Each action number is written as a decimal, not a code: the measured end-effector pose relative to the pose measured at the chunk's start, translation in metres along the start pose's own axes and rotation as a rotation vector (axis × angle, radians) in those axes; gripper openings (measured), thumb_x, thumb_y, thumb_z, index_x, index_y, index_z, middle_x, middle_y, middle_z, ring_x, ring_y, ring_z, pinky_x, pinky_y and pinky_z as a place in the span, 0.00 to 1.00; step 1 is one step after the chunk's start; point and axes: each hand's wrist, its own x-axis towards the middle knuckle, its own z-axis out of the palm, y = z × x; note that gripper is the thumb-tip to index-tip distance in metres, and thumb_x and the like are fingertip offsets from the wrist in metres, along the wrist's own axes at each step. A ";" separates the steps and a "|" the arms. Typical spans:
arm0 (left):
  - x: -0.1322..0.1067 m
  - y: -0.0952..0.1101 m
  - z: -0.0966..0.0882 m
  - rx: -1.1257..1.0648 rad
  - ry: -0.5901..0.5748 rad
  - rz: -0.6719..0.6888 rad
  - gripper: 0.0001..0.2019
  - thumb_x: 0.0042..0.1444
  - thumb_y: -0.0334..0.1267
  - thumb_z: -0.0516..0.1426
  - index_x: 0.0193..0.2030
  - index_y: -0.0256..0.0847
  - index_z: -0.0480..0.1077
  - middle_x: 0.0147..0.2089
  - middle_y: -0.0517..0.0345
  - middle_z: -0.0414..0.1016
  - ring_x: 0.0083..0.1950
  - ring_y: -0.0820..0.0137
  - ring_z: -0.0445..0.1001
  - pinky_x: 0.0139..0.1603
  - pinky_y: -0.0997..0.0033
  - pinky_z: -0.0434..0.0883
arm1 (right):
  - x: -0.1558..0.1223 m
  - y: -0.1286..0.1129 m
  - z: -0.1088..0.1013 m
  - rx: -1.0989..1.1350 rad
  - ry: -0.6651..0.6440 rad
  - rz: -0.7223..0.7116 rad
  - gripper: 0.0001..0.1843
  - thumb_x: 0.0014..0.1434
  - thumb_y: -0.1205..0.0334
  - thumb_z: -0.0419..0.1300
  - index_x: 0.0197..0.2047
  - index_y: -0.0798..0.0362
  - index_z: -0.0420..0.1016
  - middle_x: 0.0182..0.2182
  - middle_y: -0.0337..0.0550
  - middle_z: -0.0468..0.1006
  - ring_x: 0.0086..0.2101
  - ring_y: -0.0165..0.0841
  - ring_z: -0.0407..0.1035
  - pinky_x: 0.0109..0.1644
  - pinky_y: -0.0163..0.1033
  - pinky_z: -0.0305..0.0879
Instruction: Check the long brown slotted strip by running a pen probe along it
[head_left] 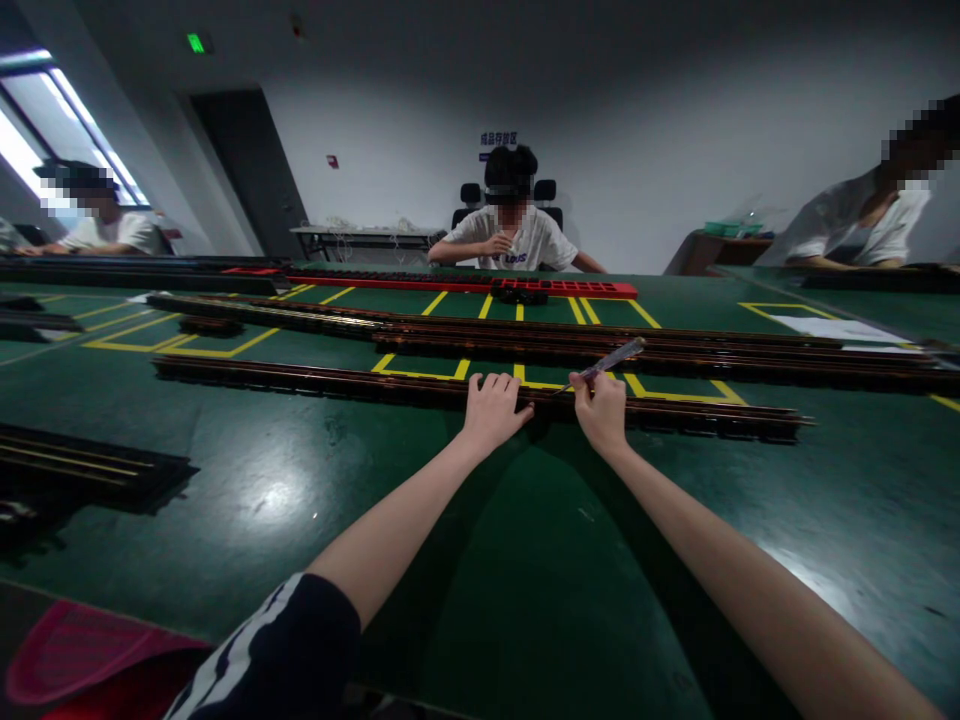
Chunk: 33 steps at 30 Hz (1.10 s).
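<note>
One green table (525, 540), white wall (675, 150)

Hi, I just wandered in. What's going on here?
A person is at a green table, left hand spread over a long dark strip. The right hand grips a thin tool, its tip pointing down at the strip; whether it touches is unclear. Another person sits across the table.

Before you, the wall sign (499, 139) reads "成品存放区"; the white shirt (551, 240) opposite you shows letters ending "OUS". Your upper left has a lit green exit sign (196, 43).
</note>
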 end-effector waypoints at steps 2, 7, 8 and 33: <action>0.000 0.001 -0.001 0.006 -0.005 -0.002 0.21 0.61 0.49 0.49 0.56 0.39 0.67 0.55 0.48 0.73 0.57 0.58 0.67 0.62 0.49 0.58 | 0.000 -0.001 -0.001 0.002 0.007 0.000 0.24 0.63 0.42 0.43 0.24 0.49 0.60 0.20 0.43 0.68 0.24 0.36 0.60 0.35 0.43 0.56; -0.001 0.001 -0.002 -0.004 -0.007 -0.003 0.20 0.61 0.47 0.49 0.55 0.40 0.67 0.55 0.49 0.73 0.57 0.58 0.67 0.62 0.49 0.58 | 0.000 -0.001 -0.001 -0.005 0.001 0.014 0.23 0.63 0.42 0.44 0.24 0.49 0.59 0.21 0.43 0.68 0.25 0.37 0.61 0.36 0.44 0.56; -0.001 0.001 -0.001 -0.007 0.000 0.000 0.20 0.61 0.46 0.49 0.55 0.40 0.68 0.55 0.49 0.73 0.57 0.58 0.68 0.62 0.49 0.58 | 0.000 -0.001 -0.001 -0.005 0.002 0.018 0.23 0.63 0.43 0.44 0.24 0.49 0.59 0.21 0.43 0.68 0.25 0.37 0.61 0.37 0.44 0.56; -0.002 0.001 0.001 -0.001 0.021 0.026 0.18 0.63 0.37 0.45 0.55 0.41 0.68 0.54 0.51 0.74 0.56 0.61 0.68 0.62 0.51 0.59 | 0.000 -0.001 0.000 0.016 -0.018 -0.007 0.23 0.63 0.42 0.44 0.24 0.48 0.58 0.20 0.41 0.66 0.24 0.36 0.60 0.36 0.44 0.56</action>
